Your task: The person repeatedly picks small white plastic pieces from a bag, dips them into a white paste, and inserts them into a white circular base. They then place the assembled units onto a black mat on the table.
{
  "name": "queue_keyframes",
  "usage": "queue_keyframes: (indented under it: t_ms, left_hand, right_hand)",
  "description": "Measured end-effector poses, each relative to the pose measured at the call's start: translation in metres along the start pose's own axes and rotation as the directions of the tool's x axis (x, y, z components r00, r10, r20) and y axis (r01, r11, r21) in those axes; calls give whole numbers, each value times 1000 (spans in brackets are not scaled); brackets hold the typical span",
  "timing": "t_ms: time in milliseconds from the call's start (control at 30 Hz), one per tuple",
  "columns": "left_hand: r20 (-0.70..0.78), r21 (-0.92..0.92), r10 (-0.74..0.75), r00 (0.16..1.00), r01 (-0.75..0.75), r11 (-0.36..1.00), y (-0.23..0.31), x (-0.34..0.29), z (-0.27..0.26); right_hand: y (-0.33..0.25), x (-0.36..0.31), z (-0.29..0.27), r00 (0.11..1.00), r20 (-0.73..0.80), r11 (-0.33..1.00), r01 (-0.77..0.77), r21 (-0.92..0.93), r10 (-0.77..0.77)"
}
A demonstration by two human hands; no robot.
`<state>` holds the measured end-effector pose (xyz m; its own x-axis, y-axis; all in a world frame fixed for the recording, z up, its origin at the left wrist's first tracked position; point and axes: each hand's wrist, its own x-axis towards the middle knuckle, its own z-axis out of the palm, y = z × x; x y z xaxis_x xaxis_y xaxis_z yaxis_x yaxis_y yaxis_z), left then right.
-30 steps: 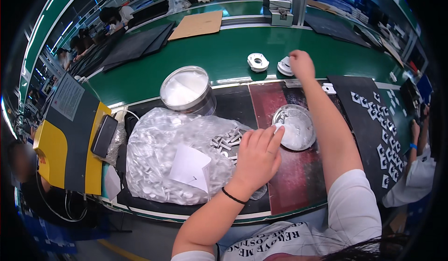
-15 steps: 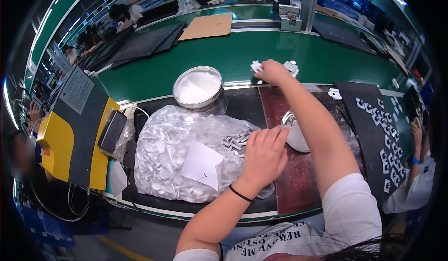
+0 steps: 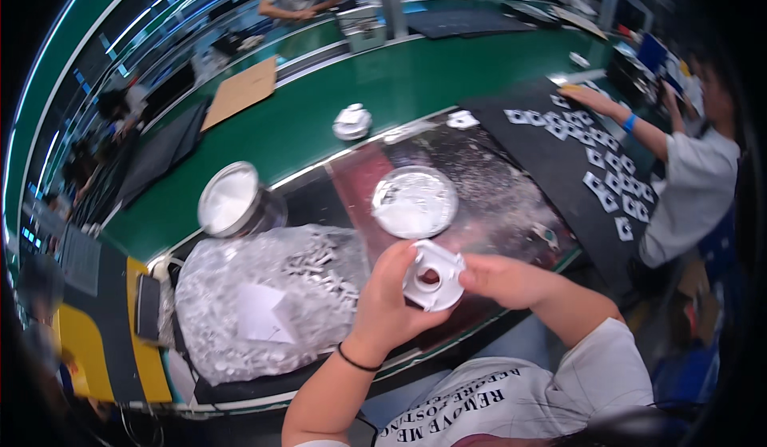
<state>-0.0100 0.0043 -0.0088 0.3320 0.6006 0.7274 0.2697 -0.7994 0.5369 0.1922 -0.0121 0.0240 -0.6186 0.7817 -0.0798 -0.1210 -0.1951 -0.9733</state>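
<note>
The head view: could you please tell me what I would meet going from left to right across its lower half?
Yellow-and-grey machine, clear plastic bag of parts, left hand, white part with a round hole, right hand, co-worker's white sleeve.

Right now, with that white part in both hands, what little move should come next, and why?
Perhaps let the right hand hold the white part alone, freeing the left hand to reach for the small grey pieces. Both hands are on the part now, and those pieces lie close by, left of the left hand.
</note>
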Motion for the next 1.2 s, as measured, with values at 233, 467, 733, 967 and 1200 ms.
queue_keyframes:
  t_ms: [233,467,733,967,1200]
  left_hand:
    - [441,196,-243,864,172,965,15,9,10]
    - [489,237,-249,836,147,960,18,10,11]
    - [497,241,-248,832,142,960,15,9,8]
    - [511,227,-240,825,140,964,14,7,8]
    - [498,233,-247,831,147,961,14,4,9]
  right_hand:
    - [13,-111,-49,668,-483,433,-257,-864,-566]
    - [42,-204,-108,279,-768,267,-824,-500,-577]
    - [37,-210,-119,381,-830,340,-781,-525,-406]
    - [65,-178,-78,543,-553,126,-632,-764,-632]
    - [68,-175,-87,463,-459,120,-592,-797,-758]
